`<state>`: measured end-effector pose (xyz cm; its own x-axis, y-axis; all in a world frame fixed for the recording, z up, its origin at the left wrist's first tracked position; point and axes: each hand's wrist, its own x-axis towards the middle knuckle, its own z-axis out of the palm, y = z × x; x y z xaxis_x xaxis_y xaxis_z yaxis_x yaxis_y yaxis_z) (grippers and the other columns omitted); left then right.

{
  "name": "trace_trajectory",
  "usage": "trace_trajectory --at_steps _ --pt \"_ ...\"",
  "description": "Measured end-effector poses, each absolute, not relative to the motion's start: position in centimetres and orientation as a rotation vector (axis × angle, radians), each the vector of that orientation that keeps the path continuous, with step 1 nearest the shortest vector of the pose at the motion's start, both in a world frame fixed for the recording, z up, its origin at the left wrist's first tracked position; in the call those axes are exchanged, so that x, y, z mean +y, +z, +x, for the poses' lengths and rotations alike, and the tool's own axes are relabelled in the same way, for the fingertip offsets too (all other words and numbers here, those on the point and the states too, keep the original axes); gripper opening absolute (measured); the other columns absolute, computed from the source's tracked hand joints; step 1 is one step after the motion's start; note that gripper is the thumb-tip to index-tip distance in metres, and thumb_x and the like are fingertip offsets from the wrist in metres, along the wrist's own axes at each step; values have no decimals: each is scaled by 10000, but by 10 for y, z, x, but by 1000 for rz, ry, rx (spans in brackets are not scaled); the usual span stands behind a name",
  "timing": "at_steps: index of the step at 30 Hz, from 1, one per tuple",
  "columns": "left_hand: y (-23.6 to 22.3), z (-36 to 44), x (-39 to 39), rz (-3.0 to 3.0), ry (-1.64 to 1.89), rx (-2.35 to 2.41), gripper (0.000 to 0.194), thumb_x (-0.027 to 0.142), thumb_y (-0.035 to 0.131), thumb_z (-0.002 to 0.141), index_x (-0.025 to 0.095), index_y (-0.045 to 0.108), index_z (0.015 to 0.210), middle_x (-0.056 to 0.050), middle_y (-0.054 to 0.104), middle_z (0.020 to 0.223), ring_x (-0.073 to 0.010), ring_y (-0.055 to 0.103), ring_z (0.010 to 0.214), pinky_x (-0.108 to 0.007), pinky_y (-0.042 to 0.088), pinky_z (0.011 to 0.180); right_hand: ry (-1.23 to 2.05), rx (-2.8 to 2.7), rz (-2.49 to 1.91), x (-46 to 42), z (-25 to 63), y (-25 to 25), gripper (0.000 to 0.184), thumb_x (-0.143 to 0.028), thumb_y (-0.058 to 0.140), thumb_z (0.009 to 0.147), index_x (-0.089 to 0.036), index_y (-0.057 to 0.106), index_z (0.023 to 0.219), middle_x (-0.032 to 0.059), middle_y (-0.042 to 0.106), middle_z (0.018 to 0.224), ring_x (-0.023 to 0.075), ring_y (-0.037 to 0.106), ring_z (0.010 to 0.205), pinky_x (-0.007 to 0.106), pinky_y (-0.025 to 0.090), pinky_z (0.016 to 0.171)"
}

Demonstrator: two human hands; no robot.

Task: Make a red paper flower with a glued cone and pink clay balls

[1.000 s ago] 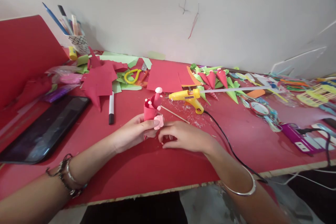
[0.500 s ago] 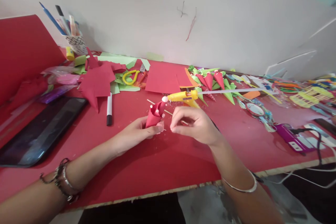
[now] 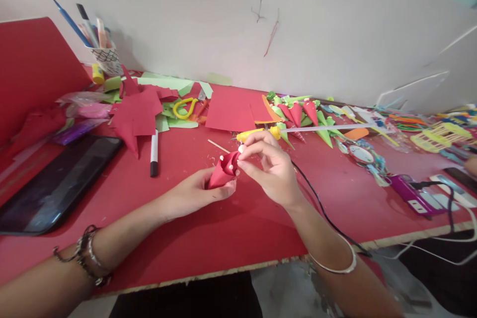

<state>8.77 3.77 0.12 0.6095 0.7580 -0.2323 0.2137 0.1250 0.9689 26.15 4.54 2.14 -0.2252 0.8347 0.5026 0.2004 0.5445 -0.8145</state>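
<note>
My left hand (image 3: 208, 186) is closed around a rolled red paper cone (image 3: 220, 174), holding it tilted above the table. Small white balls dot the cone's rim, and a larger white ball (image 3: 241, 149) sits on its raised tip. My right hand (image 3: 274, 166) pinches the tip just by that ball, thumb and forefinger together; exactly what lies between the fingertips is partly hidden. Behind my right hand lies a yellow glue gun (image 3: 249, 135) with a long clear glue stick (image 3: 328, 128) in its back. A thin wooden stick (image 3: 218, 146) lies beyond the cone.
Red paper sheets (image 3: 231, 109), a marker (image 3: 154, 154) and a black tablet-like device (image 3: 55, 186) lie left and behind. Finished small cones (image 3: 309, 112) sit at the back right. A black cord (image 3: 316, 198) runs toward the table edge near a purple power strip (image 3: 415, 196).
My right hand has moved up and left to the cone's tip and now pinches it. The cone has shifted slightly right and down in my left hand.
</note>
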Motion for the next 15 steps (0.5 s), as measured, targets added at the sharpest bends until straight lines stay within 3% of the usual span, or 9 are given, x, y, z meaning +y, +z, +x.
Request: trace_trajectory --at_steps 5,10,15 --pt "0 87 38 1449 469 854 247 412 496 775 181 538 851 16 460 746 -112 416 659 -222 356 600 808 -1678 -852 46 259 20 130 -125 571 730 -225 508 784 0 451 878 119 505 835 295 468 765" --pt "-3 86 39 1450 451 843 251 411 498 777 182 520 877 15 447 751 -113 404 665 -223 353 598 1038 -1620 -852 47 259 19 315 -141 565 735 -248 476 1017 -3 490 859 119 517 857 292 471 801" --pt "-4 85 39 1468 451 828 238 402 508 771 175 506 843 17 443 744 -109 399 659 -227 356 603 1173 -1645 -907 47 261 18 239 -210 552 773 -240 542 1010 8 546 900 123 560 870 275 498 783"
